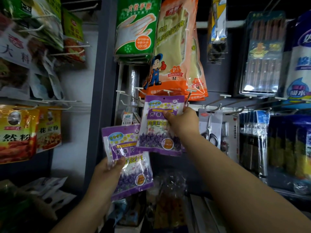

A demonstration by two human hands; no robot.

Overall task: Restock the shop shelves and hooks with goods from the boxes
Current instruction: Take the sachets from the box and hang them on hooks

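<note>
My right hand pinches a purple lavender sachet packet by its right edge, thumb across the front. The packet's top hole sits just under a white-tipped hook on the grey panel. Whether the hole is on the hook, I cannot tell. My left hand grips a second purple sachet packet lower and to the left, thumb on its front; there may be more than one in that stack.
Green and orange glove packs hang above the hooks. Scissors and chopstick packs hang to the right, spice bags on the left rack. Several bare hooks jut out around the packet. Bagged goods lie on the lower shelf.
</note>
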